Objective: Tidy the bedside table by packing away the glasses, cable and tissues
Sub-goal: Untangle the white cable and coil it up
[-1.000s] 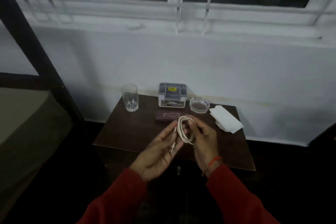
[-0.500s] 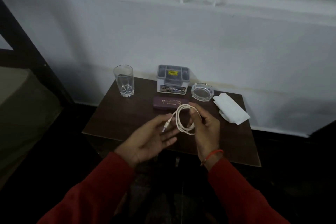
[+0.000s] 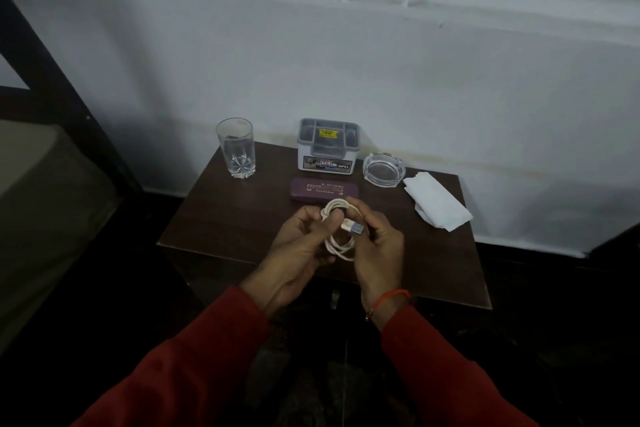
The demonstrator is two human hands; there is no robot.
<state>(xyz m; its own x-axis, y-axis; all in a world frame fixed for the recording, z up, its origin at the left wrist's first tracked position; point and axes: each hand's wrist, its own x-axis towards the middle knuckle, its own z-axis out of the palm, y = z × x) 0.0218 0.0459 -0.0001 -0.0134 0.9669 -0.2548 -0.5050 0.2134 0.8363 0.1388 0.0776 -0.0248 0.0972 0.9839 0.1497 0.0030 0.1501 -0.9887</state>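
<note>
A white cable [image 3: 341,246] is coiled into a small loop above the front of the dark wooden bedside table [image 3: 221,218]. My left hand [image 3: 298,250] grips the coil from the left. My right hand [image 3: 379,246] holds it from the right, near the USB plug that sticks out at the coil's middle. A closed purple glasses case [image 3: 311,189] lies just beyond my hands. White tissues [image 3: 436,201] lie loose at the table's right side.
A grey-lidded white box [image 3: 327,146] stands at the back middle, a drinking glass [image 3: 236,147] at the back left, a glass ashtray [image 3: 383,170] right of the box. A white wall rises behind. A bed edge [image 3: 41,204] lies to the left.
My left hand has closed from an open palm onto the coil. The loop is now tighter, with the USB plug showing. The view has tilted lower, toward the table.
</note>
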